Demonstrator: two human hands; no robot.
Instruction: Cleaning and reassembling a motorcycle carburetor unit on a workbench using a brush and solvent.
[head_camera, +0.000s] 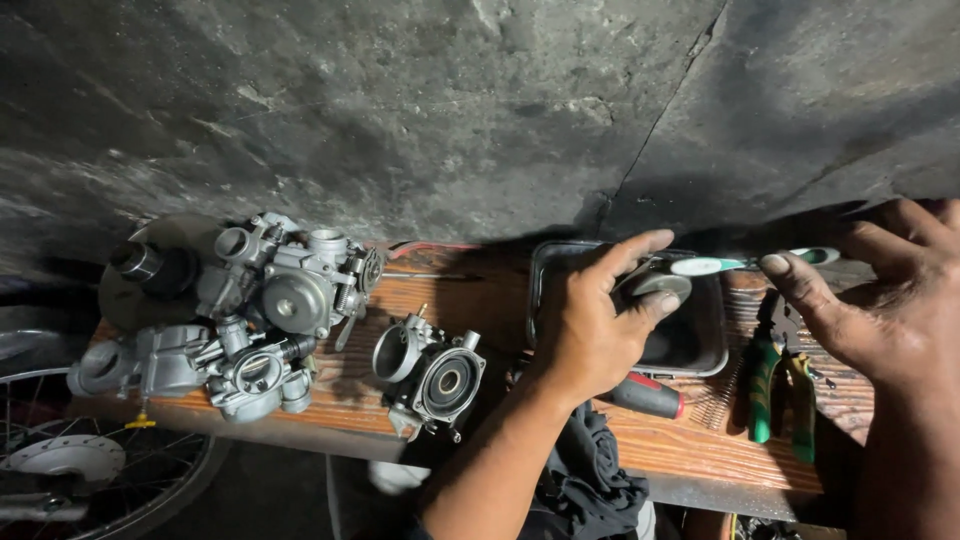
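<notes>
A round grey metal part (655, 285) was pinched in the left hand (590, 320) over the dark tray (700, 350); a toothbrush (745, 262) was apparently gripped by the right hand (885, 300). With hard scrubbing, the part could have slipped into the tray.

Bench left blocked: carburetor cluster (240, 310), single carburetor body (432, 372) just right. Bare wood strip (480, 300) between that body and metal tray (700, 355). Tray mouth taken by left hand (590, 320). Right end: pliers (780, 385), spring (722, 398), red-handled screwdriver (648, 395). Wall (450, 110) closes far side.
</notes>
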